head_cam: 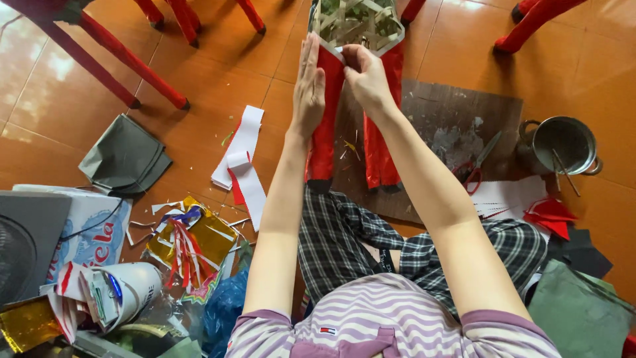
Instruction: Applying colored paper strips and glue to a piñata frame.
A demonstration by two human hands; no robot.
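We see the left hand (309, 83) held flat, fingers straight and together, palm pressed against the side of a red-wrapped leg (326, 119) of a small woven frame (356, 23); it grips nothing, only presses. The right hand (366, 76) is curled, its fingertips pinching the top edge of the red paper where that leg meets the frame, so it is closed on the wrapping. The frame stands upside-down-looking before us, its lattice of pale strips at the top of the view, with a second red leg (379, 142) just beside the first; both legs reach down to a brown cardboard sheet (457, 122) lying on the orange tiled floor (73, 119).

On the cardboard, right of the arms, lie red-handled scissors (474, 169). Beyond them stands a metal pot (563, 142) with a thin stick in it. Near the pot's foot lie red paper pieces (550, 215) on white sheets. Left of the arms, white and red paper strips (242, 162) lie on the tiles, and further left a folded grey sheet (126, 159). Nearer us, at lower left, sit gold foil scraps (192, 242) and a white tape roll (129, 288).
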